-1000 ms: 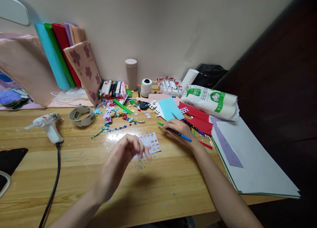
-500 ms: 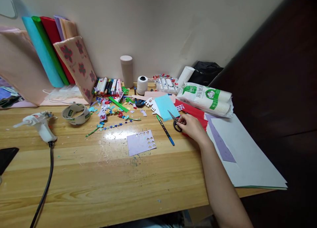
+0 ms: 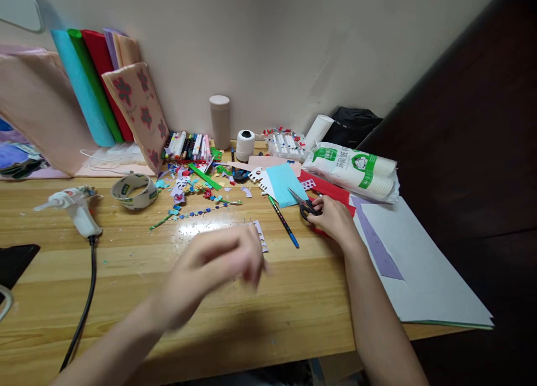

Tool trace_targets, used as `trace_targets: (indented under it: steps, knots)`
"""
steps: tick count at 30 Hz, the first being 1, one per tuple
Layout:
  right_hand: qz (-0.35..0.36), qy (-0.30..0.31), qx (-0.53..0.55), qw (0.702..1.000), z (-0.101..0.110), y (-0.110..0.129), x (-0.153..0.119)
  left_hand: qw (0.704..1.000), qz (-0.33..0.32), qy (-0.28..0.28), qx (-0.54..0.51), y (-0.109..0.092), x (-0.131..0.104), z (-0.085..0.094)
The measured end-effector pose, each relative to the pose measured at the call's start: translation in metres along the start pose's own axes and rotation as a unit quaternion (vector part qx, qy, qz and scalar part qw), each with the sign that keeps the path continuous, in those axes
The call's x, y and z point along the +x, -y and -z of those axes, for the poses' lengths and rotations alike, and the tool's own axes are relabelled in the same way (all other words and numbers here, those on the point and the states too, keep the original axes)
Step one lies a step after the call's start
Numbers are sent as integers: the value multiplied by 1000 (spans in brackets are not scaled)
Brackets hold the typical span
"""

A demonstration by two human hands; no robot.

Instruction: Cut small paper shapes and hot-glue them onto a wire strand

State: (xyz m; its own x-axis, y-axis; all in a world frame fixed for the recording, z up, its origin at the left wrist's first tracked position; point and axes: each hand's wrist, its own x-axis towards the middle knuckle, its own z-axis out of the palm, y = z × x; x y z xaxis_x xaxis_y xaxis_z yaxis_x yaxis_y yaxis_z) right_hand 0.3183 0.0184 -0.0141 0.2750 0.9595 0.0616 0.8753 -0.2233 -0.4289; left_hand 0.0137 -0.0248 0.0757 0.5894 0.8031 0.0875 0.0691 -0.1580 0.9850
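Over the purple paper (image 3: 258, 229), left hand (image 3: 222, 257) back, blurred, perhaps half-curled.

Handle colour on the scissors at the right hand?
Black scissors' handles, seen best in the head view.

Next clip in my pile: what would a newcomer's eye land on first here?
Probably the blurred left hand, large in the foreground and partly hiding a lilac sheet with cut-outs. Next, perhaps, the right hand, its fingers on the black handles of the scissors, right of centre. The bright blue, green and red rolls leaning at the back left also stand out.
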Motion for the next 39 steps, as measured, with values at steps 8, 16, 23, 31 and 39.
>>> trace_targets:
  steps: [8, 16, 23, 31, 39]
  knots:
    - [-5, 64, 405, 912, 3, 23, -5, 927, 60, 75, 362, 90, 61, 0]
    - [25, 148, 608, 780, 2, 56, -25, 924, 96, 143, 342, 79, 71, 15]
    - [23, 161, 635, 755, -6, 67, -34, 973, 134, -71, 172, 69, 47, 36]
    - [65, 365, 643, 670, -21, 96, -66, 926, 189, -300, -130, 90, 21, 27]
    - [23, 545, 569, 616, -57, 110, -93, 917, 136, -333, -174, 89, 15, 19]
